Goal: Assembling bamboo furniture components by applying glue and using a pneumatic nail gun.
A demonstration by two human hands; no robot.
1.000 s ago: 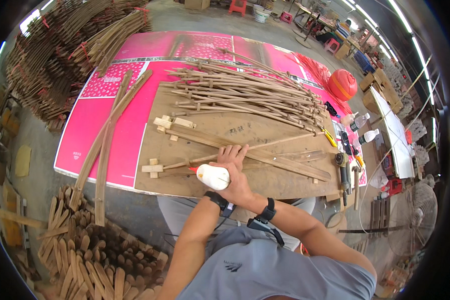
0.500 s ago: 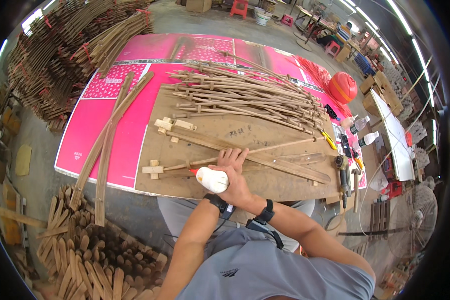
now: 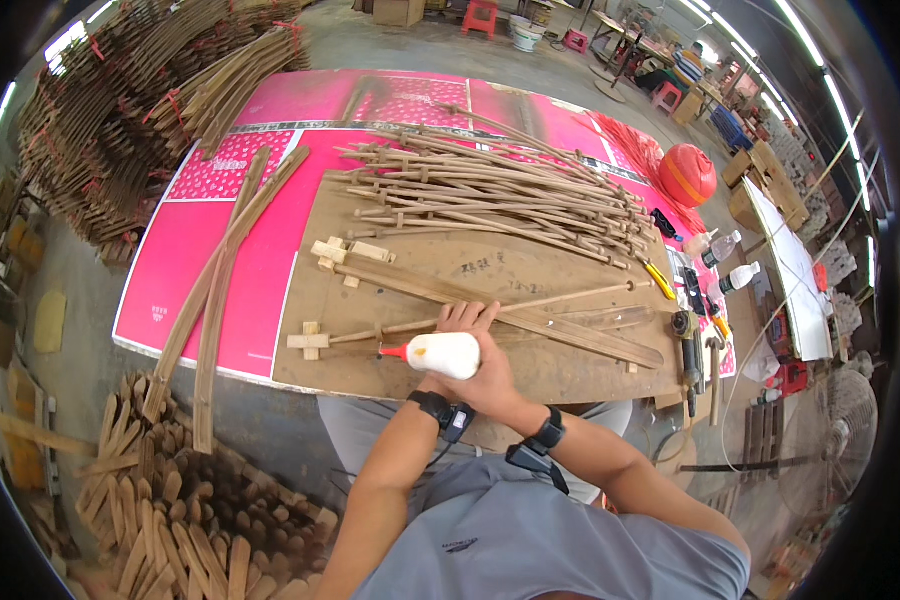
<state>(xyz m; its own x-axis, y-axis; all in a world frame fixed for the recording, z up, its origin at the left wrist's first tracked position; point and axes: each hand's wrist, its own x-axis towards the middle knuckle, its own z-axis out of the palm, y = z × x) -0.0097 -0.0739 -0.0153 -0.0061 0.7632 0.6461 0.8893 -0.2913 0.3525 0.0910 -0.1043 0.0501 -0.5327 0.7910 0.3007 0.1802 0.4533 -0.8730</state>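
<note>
In my right hand [image 3: 492,378] is a white squeeze bottle [image 3: 448,355] with a red nozzle, lying nearly level and pointing left. The nozzle tip is just below a thin wooden rod [image 3: 570,298], near a small collar on it. Partly hidden beneath the bottle and right hand, my left hand [image 3: 468,318] has its fingers over the rod, gripping it where it crosses a flat wooden slat [image 3: 595,342]. A pale wooden cross-shaped block [image 3: 310,341] sits at the rod's left end. Another jointed block [image 3: 342,252] stands by the slat's upper end.
Many collared rods [image 3: 490,190] are piled across the brown board [image 3: 450,265]. Two long slats [image 3: 210,300] overhang the pink table edge. At right lie a power tool [image 3: 687,350], a hammer [image 3: 714,365] and bottles [image 3: 738,278]. Bundled slats [image 3: 170,540] stand below left.
My right hand has tipped the bottle flatter and raised it slightly, so the red nozzle now points left, close to the rod. The left hand has stayed on the rod.
</note>
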